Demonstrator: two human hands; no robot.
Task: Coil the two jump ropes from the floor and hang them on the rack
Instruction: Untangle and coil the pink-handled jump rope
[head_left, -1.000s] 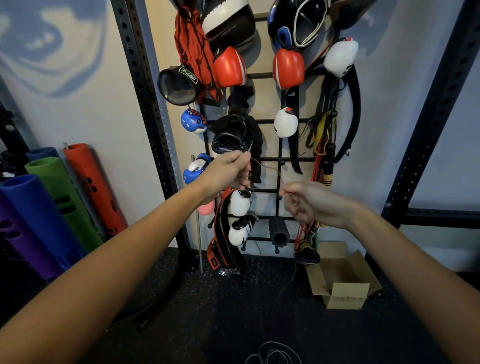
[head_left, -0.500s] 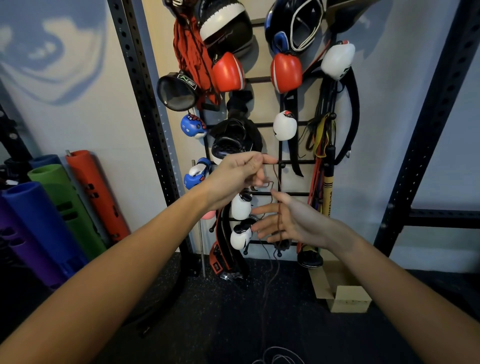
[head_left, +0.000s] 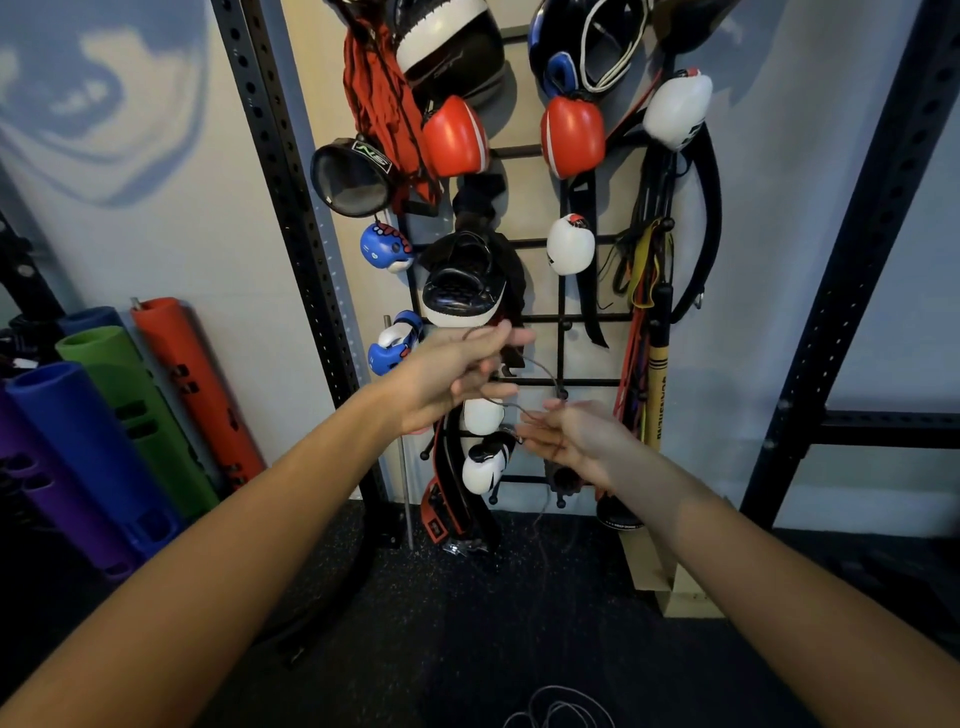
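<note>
A thin dark jump rope (head_left: 546, 372) loops between my two hands in front of the black wall rack (head_left: 563, 325). My left hand (head_left: 457, 370) holds coils of it at chest height, fingers curled round the cord. Lower and to the right, my right hand (head_left: 574, 439) lies palm up with straight fingers, and the cord runs across it, then hangs toward the floor. A second, pale rope (head_left: 558, 709) lies in loose loops on the dark floor at the bottom edge.
The rack holds boxing gloves (head_left: 572, 136), pads (head_left: 457, 291), belts and bands. Black perforated uprights (head_left: 288, 197) stand left and right. Coloured foam rollers (head_left: 156, 410) lean at the left. A cardboard box (head_left: 670, 582) sits on the floor under my right forearm.
My right hand went from pinching the cord to open, dropped below the left, then rose slightly toward it. The left hand stayed about level, holding the coils.
</note>
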